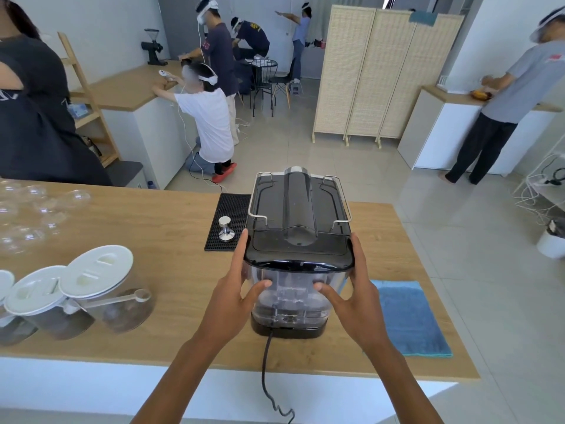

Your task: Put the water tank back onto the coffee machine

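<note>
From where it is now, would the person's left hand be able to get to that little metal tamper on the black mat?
Probably yes. The tamper stands upright on the black mat, just beyond the left hand, with nothing between them. But that hand is holding the water tank with the right hand, so it would have to let go first.

The leftmost jar (4,286) is cut off by the frame's left edge.

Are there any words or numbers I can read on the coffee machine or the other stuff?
No, nothing here can be read.
Coffee machine: no words or numbers show on its top.
Water tank: clear plastic, no label in sight.
White jar lids: plain.
Yellow print on a dark shirt far back: too small to read.
Red mark on a grey shirt: blurred.
</note>
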Motion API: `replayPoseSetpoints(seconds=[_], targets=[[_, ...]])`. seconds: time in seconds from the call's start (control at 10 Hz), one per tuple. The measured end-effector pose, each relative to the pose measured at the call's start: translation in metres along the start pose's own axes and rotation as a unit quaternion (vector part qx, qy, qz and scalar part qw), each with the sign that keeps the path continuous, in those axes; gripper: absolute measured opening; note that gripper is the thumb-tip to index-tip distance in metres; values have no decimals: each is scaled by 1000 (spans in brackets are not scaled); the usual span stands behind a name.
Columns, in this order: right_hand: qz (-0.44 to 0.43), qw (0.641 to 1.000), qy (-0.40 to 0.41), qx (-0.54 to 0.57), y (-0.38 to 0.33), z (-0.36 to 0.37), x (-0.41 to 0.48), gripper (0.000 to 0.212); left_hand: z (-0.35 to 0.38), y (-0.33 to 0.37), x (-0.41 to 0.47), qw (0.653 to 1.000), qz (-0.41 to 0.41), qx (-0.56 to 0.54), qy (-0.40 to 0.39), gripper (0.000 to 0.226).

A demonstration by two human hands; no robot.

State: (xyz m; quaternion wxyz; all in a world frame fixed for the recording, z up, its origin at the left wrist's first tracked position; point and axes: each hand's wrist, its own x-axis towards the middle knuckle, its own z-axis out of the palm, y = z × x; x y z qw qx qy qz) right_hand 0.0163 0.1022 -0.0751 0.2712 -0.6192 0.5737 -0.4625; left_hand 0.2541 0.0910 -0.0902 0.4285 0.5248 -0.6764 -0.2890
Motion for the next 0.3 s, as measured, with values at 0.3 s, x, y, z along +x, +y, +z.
replayPoseSetpoints(seconds=[0.3], targets=[[44, 995, -13, -94, 46, -5, -22, 98, 6, -70, -39, 989, -81, 78, -101, 88]])
